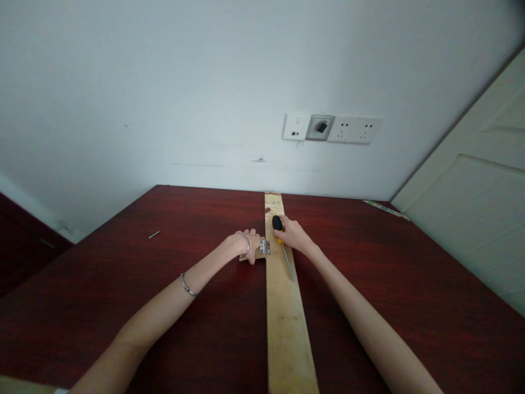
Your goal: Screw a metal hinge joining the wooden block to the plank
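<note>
A long pale wooden board (287, 323) runs from the wall toward me across the dark red tabletop. A small metal hinge (264, 247) lies at the board's left edge, bridging onto a short wood piece (259, 254). My left hand (250, 244) lies over that short piece with its fingers spread, partly hiding it. My right hand (292, 232) rests over the board just beyond the hinge, its fingers wrapped round the black and yellow handle of a screwdriver (289, 262). The screwdriver's metal shaft points back toward me along the board.
A thin metal rod (154, 235) lies on the red tabletop (197, 219) to the left. Near the back right corner is a pale, flat strip (386, 209) with green markings. Wall sockets (355, 129) sit above the table's back edge, and a white panelled door (479, 164) stands at the right.
</note>
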Action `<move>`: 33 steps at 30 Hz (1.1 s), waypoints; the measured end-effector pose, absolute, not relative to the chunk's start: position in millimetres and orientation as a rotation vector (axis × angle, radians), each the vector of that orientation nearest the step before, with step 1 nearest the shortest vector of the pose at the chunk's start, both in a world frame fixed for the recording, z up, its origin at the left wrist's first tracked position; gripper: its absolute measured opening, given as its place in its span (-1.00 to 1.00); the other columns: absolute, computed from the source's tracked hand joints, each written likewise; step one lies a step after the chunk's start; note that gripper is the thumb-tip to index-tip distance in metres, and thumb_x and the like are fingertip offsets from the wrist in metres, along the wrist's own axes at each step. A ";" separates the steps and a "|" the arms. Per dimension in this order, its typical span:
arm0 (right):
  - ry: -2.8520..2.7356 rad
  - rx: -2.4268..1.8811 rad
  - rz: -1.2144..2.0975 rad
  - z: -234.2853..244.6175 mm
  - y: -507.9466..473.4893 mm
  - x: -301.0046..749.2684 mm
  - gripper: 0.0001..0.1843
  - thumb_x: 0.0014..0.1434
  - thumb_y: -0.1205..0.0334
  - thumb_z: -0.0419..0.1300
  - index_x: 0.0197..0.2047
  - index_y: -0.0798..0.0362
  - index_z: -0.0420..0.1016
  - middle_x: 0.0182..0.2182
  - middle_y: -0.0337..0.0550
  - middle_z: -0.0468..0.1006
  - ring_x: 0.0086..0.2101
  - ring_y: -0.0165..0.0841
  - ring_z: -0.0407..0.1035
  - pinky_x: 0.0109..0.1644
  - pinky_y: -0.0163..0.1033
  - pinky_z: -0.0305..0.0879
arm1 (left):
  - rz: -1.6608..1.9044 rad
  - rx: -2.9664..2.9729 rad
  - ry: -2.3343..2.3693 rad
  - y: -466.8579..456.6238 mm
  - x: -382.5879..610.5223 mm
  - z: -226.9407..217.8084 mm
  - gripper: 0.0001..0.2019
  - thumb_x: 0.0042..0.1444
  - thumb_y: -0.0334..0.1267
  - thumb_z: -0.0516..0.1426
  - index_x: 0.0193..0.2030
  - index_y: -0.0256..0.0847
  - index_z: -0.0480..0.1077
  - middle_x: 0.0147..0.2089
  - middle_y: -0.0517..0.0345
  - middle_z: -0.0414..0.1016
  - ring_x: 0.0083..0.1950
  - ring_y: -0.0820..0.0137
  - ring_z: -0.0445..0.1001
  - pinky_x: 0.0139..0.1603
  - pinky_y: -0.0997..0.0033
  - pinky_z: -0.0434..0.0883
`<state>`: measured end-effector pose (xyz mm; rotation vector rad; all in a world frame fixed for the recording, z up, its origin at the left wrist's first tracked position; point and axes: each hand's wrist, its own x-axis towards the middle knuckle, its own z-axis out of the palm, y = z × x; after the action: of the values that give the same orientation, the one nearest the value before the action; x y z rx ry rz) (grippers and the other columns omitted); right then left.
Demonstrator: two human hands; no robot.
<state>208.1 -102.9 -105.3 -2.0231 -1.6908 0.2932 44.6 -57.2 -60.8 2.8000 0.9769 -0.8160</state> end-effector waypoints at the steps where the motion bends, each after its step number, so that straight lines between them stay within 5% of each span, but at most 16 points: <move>1: -1.675 -2.000 0.304 -104.4 -102.8 208.9 -0.45 0.03 0.20 0.16 0.10 0.17 0.31 -0.25 0.09 0.57 -0.25 -0.15 0.48 -0.19 -0.20 0.29 | -0.807 2.806 0.972 -56.7 43.6 -61.2 -0.16 -0.28 -0.09 0.34 0.20 -0.22 0.18 0.22 -0.19 0.15 0.15 0.02 0.27 0.02 0.09 0.38; 10: -1.365 -1.699 0.337 -59.2 -110.0 235.7 -0.39 0.04 0.08 0.19 0.13 0.20 0.27 -0.53 -0.22 0.50 -0.51 -0.37 0.39 -0.37 -0.25 0.33 | -0.789 2.820 0.900 -50.1 36.9 -61.7 -0.16 -0.26 -0.02 0.32 0.21 -0.16 0.18 0.22 -0.18 0.15 0.17 0.01 0.25 0.02 0.06 0.37; 14: -1.225 -1.450 0.146 -33.0 -125.2 231.2 -0.27 -0.01 0.01 0.25 0.18 0.13 0.19 -0.44 -0.20 0.51 -0.45 -0.35 0.43 -0.32 -0.20 0.39 | -0.811 2.825 0.881 -49.4 37.0 -60.7 -0.17 -0.25 -0.04 0.32 0.21 -0.20 0.20 0.21 -0.20 0.16 0.16 0.03 0.27 0.04 0.11 0.36; 22: -1.413 -1.195 0.113 -30.3 -153.6 198.4 -0.35 0.06 0.08 0.23 0.19 -0.01 0.12 -0.23 -0.12 0.51 -0.35 -0.35 0.45 -0.23 -0.18 0.45 | -0.776 2.823 0.877 -47.4 38.2 -62.1 -0.17 -0.28 -0.04 0.33 0.18 -0.22 0.23 0.20 -0.23 0.18 0.15 0.02 0.27 0.06 0.13 0.34; 33: -1.511 -1.144 0.167 -46.7 -148.4 188.8 -0.33 0.09 0.10 0.23 0.21 0.01 0.09 -0.23 -0.11 0.50 -0.33 -0.35 0.45 -0.22 -0.19 0.45 | -0.760 2.822 0.869 -51.6 36.7 -57.8 -0.18 -0.25 -0.05 0.31 0.20 -0.27 0.21 0.19 -0.25 0.18 0.16 0.01 0.24 0.05 0.14 0.33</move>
<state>188.8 -148.4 -46.7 -1.1443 -1.5111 0.1674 36.7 -51.6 -57.8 2.8222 0.8689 -0.7600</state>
